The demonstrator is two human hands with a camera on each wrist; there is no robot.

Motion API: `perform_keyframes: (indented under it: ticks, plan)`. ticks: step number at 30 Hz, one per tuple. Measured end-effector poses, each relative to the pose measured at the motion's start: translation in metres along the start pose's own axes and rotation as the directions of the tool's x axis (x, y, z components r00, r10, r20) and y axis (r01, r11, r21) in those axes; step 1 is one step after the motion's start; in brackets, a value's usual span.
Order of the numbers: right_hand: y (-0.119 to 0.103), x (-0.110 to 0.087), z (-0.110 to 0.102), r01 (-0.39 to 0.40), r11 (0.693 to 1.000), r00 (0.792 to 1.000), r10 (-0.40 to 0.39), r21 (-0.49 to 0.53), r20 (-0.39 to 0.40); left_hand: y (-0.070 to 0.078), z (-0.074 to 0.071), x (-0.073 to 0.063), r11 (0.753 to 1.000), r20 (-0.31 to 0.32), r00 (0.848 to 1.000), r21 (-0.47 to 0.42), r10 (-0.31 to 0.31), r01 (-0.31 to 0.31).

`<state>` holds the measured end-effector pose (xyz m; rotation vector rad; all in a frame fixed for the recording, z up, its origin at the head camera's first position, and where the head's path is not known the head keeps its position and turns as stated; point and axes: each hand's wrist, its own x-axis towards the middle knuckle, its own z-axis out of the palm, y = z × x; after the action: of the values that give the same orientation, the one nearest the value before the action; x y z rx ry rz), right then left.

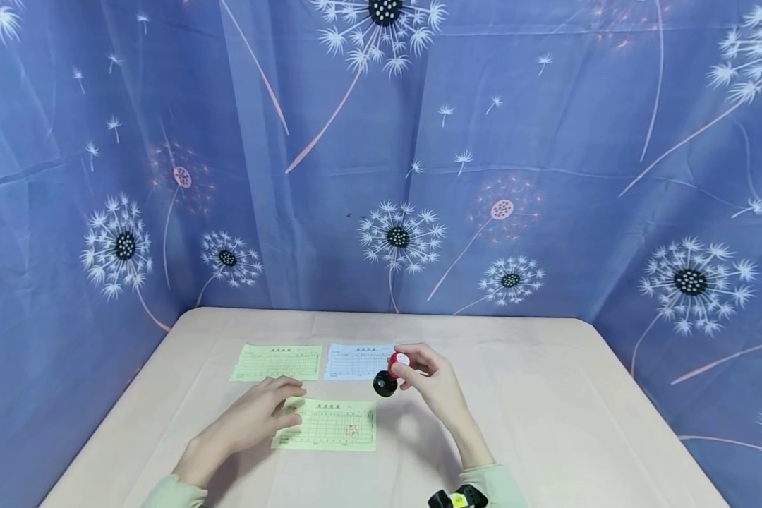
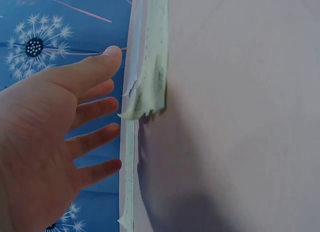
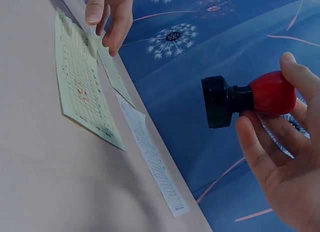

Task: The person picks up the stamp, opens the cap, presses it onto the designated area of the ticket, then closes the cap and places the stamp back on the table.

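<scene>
My right hand pinches a stamp by its red handle, with the round black base tilted outward to the left. It is held up near the right end of a blue form. A green form lies closest to me, with a red stamp mark on its right part. Fingers spread and relaxed, my left hand is over that form's left end. In the left wrist view, the form's torn left edge curls up beyond the fingertips.
Another green form lies at the back left, beside the blue one. The pale table reaches back to a blue curtain printed with dandelions. A black strap device sits at the right wrist.
</scene>
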<state>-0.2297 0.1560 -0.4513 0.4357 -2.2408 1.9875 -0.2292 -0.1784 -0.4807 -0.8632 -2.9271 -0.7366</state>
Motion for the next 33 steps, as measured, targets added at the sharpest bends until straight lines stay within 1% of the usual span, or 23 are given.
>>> perform_keyframes:
  ticks: [4,7,9,11,13,17,22,26,29,33]
  plan:
    - [0.002,0.001,-0.001,0.006,1.000,1.000,-0.006,0.003,0.000,0.003,0.000,0.004,1.000,-0.021,1.000,-0.010,0.003,-0.003]
    - [0.003,0.001,0.000,0.005,1.000,1.000,-0.005,0.003,-0.002,0.004,0.001,0.008,1.000,-0.043,0.999,0.020,0.006,-0.005]
    - [0.003,0.002,0.001,0.003,1.000,1.000,-0.003,-0.001,0.004,0.005,0.002,0.011,1.000,-0.059,0.998,0.022,0.000,0.001]
    - [0.003,0.002,0.003,-0.003,1.000,1.000,0.003,-0.006,0.011,0.006,0.003,0.016,1.000,-0.071,0.997,0.018,-0.002,0.003]
    - [0.003,0.002,0.004,-0.012,1.000,1.000,0.012,-0.009,0.013,0.008,0.003,0.023,1.000,-0.082,0.997,-0.004,-0.011,0.011]
    - [0.004,0.001,0.004,-0.024,1.000,1.000,0.024,0.003,-0.006,0.009,0.004,0.037,0.999,-0.099,0.995,-0.049,-0.022,0.018]
    - [0.005,0.002,0.003,-0.009,1.000,1.000,0.008,0.010,0.002,0.008,0.008,0.049,0.996,-0.099,0.994,-0.086,-0.042,0.034]
    - [0.005,0.001,0.004,-0.005,1.000,1.000,0.005,0.013,0.013,0.007,0.014,0.053,0.997,-0.103,0.994,-0.069,-0.030,0.023]
    - [0.004,0.001,0.005,-0.008,1.000,1.000,0.008,0.009,0.011,0.008,0.017,0.056,0.998,-0.094,0.995,-0.057,-0.025,0.020]
    - [0.003,0.001,0.003,-0.005,1.000,1.000,0.005,0.008,0.006,0.010,0.020,0.063,0.997,-0.088,0.995,-0.069,-0.038,0.032]
